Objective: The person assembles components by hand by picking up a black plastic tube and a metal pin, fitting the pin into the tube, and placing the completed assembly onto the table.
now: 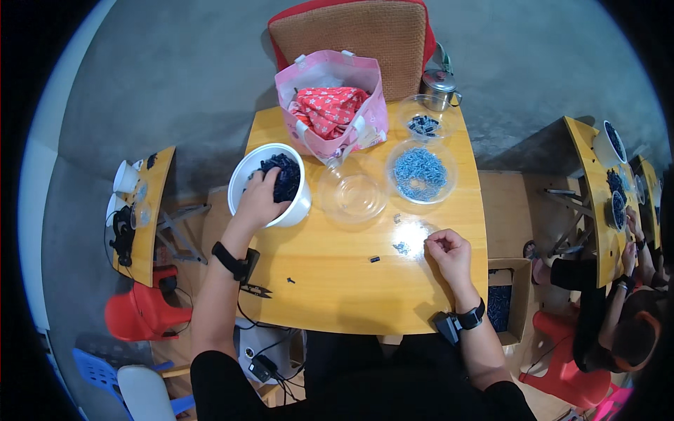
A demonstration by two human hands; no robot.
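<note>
My left hand reaches over the rim into a white bucket at the left of the table. Its fingers are apart and rest on a heap of small dark blue pieces; the fingertips are partly hidden among them. Above the right part of the table my right hand is closed, thumb against fingers; what it pinches, if anything, is too small to make out. Beside it lie a few tiny silvery pieces. One short dark cylinder lies left of them, and a small dark piece nearer the left edge.
A clear bowl holds light blue pieces; another clear tub behind it holds dark and silvery ones. Between bucket and bowl stands a clear container. A pink bag and a metal pot are at the back. Black snips lie front left.
</note>
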